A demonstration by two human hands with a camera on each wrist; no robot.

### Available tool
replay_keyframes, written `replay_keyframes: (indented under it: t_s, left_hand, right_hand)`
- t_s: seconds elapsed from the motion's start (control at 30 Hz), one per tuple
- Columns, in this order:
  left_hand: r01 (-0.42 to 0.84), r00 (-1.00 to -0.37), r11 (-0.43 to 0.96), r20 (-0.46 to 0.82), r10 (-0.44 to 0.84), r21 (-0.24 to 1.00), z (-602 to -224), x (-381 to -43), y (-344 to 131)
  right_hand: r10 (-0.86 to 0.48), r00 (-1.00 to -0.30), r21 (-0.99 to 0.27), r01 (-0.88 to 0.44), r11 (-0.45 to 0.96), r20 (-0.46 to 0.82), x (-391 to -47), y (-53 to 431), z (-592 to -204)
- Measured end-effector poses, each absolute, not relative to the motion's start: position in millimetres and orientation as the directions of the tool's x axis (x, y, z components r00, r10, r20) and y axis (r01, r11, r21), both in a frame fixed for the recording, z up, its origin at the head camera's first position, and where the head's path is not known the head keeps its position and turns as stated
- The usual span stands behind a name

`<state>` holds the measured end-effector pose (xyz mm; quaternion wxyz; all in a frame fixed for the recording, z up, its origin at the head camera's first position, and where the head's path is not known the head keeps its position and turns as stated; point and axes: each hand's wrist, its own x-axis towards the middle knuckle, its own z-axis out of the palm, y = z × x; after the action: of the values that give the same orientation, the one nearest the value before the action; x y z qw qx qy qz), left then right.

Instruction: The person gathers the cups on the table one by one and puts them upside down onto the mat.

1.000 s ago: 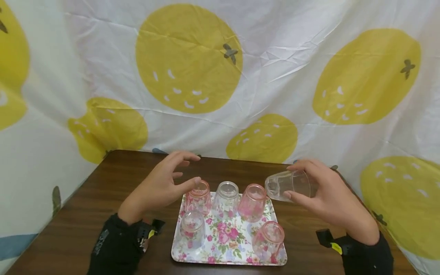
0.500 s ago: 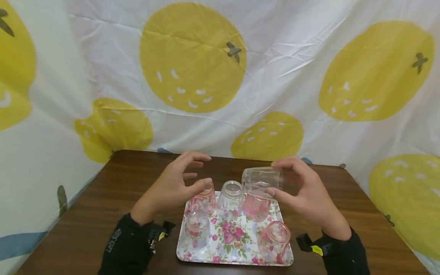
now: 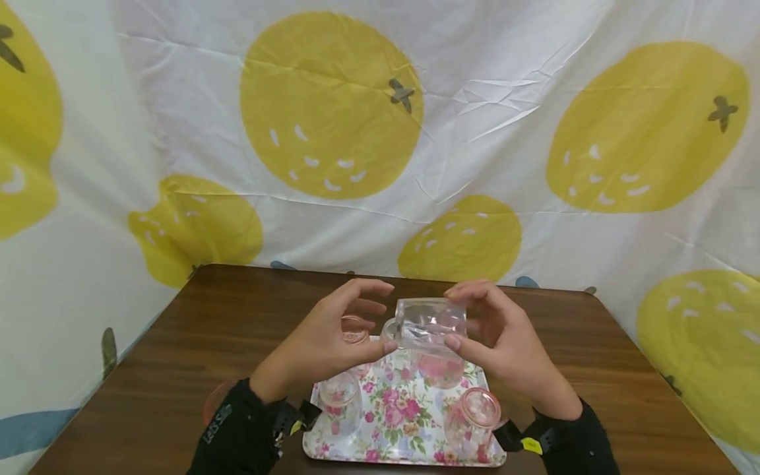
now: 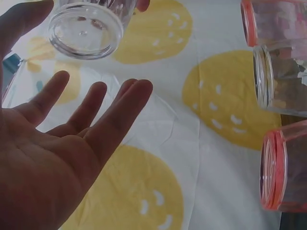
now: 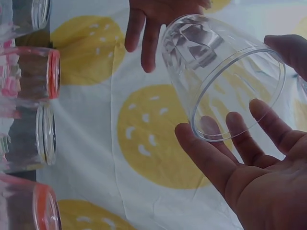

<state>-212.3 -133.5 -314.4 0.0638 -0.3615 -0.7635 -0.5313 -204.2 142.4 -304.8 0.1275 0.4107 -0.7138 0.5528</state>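
Note:
A clear glass (image 3: 429, 321) lies sideways in the air over the back right of the tray. My right hand (image 3: 497, 336) grips it near its open rim, thumb on the near side and fingers on the far side. Its base points left, toward my left hand (image 3: 332, 333). That hand is held with fingers spread and curved, nothing between them; in the left wrist view the glass's round base (image 4: 86, 33) shows just beyond the thumb. Below, a flowered tray (image 3: 394, 442) bears several upside-down glasses, among them a clear one (image 3: 340, 406) and a pink one (image 3: 473, 415).
Another pink glass (image 3: 441, 371) stands under the held one, and a pink glass (image 3: 355, 328) at back left is partly behind my left hand. A reddish rim (image 3: 212, 402) shows beside my left sleeve on the brown table (image 3: 148, 376). A lemon-print cloth (image 3: 332, 231) hangs behind.
My right hand has carried the clear glass leftward from beside the tray to over it, levelling it sideways. My left hand has moved right, closer to the glass's base.

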Motion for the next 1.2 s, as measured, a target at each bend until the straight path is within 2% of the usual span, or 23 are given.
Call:
replay_keyframes:
  t_s: [0.17,0.37,0.6,0.9,1.2]
  left_hand:
    - [0.606,-0.719,0.111,0.483,0.5,0.787,-313,-210,-133]
    - [0.612,-0.686,0.042,0.505,0.524,0.79,-311,-212,-135]
    - [0.616,-0.652,-0.027,0.529,0.544,0.787,-309,-215,-138]
    - [0.633,-0.657,0.055,0.498,0.566,0.772,-309,-217,-144]
    - [0.721,-0.654,0.298,0.472,0.592,0.626,-315,-221,-142]
  right_hand:
    - [-0.454,-0.624,-0.713,-0.7,-0.037,0.636,-202,136,-306]
    - [-0.453,-0.609,-0.704,-0.708,-0.06,0.651,-203,130,-307]
    - [-0.473,-0.637,-0.739,-0.672,-0.047,0.609,-204,125,-308]
    - [-0.476,-0.663,-0.718,-0.69,0.091,0.577,-204,138,-302]
    - [-0.426,-0.674,-0.685,-0.712,0.155,0.604,-208,150,-300]
